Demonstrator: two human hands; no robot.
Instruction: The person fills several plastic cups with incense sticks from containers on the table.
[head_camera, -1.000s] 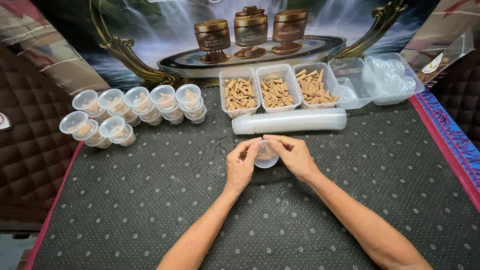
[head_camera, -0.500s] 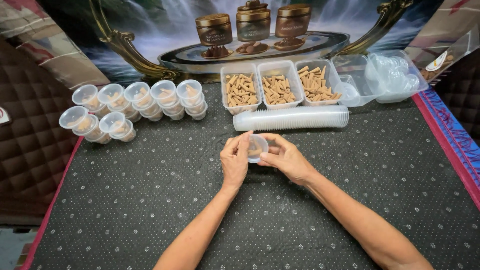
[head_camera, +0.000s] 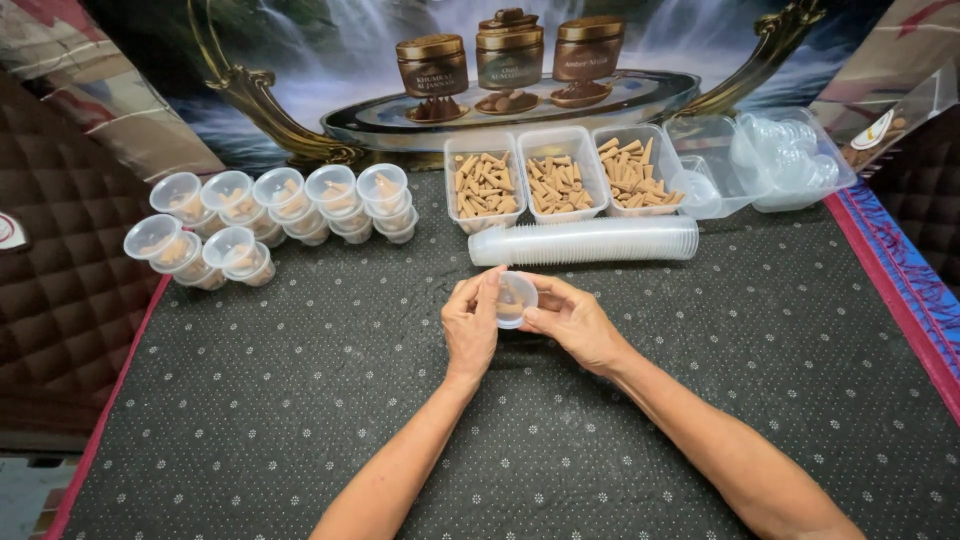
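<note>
Upper left of frame: lidded clear cups (head_camera: 270, 215) in stacked rows on dotted dark mat (head_camera: 250, 400). Centre, I see left hand (head_camera: 470, 330) and right hand (head_camera: 570, 325) pinching small clear cup (head_camera: 515, 298) between them, fingers narrow on rim, cup tipped on side, mouth facing camera. Above: sleeve of nested cups (head_camera: 585, 241) lying crosswise, three trays of tan cones (head_camera: 560, 180). Upper right: tub of clear lids (head_camera: 790, 160)

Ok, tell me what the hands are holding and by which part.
Both hands, left hand and right hand, hold one small clear plastic cup between them, fingertips on its rim and sides.
</note>
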